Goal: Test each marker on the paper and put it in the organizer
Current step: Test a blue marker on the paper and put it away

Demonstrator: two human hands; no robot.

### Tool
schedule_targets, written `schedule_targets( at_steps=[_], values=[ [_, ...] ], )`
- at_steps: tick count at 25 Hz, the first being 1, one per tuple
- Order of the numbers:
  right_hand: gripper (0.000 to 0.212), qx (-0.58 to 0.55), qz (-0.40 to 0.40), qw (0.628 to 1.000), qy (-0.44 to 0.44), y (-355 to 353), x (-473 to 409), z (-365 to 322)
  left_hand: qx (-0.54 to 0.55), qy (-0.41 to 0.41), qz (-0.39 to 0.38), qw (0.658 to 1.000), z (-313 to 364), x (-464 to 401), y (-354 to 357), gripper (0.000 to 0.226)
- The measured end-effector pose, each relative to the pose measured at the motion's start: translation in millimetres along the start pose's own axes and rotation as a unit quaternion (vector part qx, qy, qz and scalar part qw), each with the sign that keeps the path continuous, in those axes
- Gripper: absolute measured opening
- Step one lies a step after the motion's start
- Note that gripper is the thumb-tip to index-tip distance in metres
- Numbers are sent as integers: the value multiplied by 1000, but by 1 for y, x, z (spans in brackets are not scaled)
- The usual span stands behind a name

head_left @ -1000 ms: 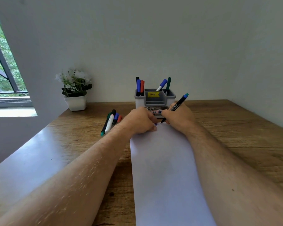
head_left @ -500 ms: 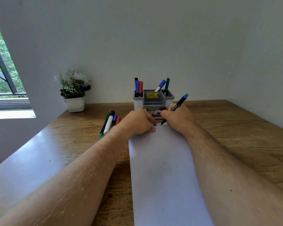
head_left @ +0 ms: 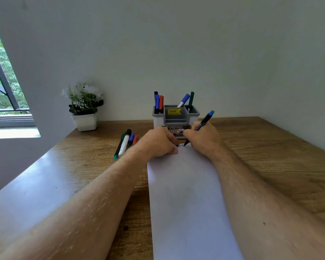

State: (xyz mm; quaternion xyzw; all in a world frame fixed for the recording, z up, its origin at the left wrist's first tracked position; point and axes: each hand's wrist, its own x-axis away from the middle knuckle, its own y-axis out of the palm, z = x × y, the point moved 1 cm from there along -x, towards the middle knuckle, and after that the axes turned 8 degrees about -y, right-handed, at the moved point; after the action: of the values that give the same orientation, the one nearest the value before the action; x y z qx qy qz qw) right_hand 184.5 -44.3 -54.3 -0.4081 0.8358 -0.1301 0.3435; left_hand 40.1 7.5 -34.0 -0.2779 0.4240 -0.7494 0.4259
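Two bare forearms reach forward over a wood-grain bench (head_left: 270, 147) whose left part shines with a pale glare. A long smooth sheet of white paper (head_left: 186, 203) lies flat between them, running from the near edge toward the back. The right hand (head_left: 203, 137) has its fingers curled round a slim black marker (head_left: 201, 125) with a blue and teal end cap; the barrel slants up to the right, and its tip touches the far end of the paper at a small blue scribble (head_left: 180, 146). The left hand (head_left: 158, 141) rests on the paper just beside that mark, fingers loosely curled downward; whether it holds anything, I cannot tell.

Just behind both hands stands the organizer (head_left: 175, 117), a boxy grey and white plastic caddy with a yellow price sticker on its inner wall and a printed label low on its front. Its left compartment holds three upright markers (head_left: 159, 102) in black, blue and red; its right compartment holds a blue-capped marker (head_left: 184, 100) that leans and a dark green marker (head_left: 191, 98).

Left of the left hand, a loose cluster of markers (head_left: 125, 143) lies on the bench, side by side: one with a white barrel, one black with a teal end, and blue and red ones partly hidden behind. A small square white pot of white flowers (head_left: 84, 106) stands by the plain matte wall. A window (head_left: 2, 81) with dark bars shows green foliage at far left.
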Motion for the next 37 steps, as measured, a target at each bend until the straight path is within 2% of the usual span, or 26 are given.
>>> schedule_targets(
  at_steps=[3,7,11,13,15,18,21,24,28,31,37],
  values=[
    [31,-4,4,1000,4,-1,0,0,1,-1,1,1000,1,1,-1,33],
    [24,0,56,998,30,0,0,2,7,-1,0,1000,1,3,-2,34],
    [23,-12,46,998,39,-1,1,1,5,3,3,1000,-2,2,-2,28],
    [24,-37,50,997,36,-2,1,-3,38,9,18,999,-3,3,-2,23],
    [25,-77,53,995,42,-2,1,-9,134,3,53,990,-1,5,-4,32],
    [23,-210,37,975,68,-5,1,-17,311,-24,84,946,4,7,-16,46],
    [22,-320,12,943,92,-10,3,-24,467,-53,48,881,5,14,-27,36],
    [20,-376,1,922,90,-12,3,-28,554,-50,43,830,3,19,-31,44],
    [12,-452,-32,889,66,-10,3,-30,655,-55,51,752,7,22,-33,39],
    [16,-498,-61,863,56,-7,2,-32,679,-60,56,729,8,22,-32,33],
    [28,-490,-64,867,59,-3,2,-31,680,-67,67,727,7,17,-27,33]
  ],
)
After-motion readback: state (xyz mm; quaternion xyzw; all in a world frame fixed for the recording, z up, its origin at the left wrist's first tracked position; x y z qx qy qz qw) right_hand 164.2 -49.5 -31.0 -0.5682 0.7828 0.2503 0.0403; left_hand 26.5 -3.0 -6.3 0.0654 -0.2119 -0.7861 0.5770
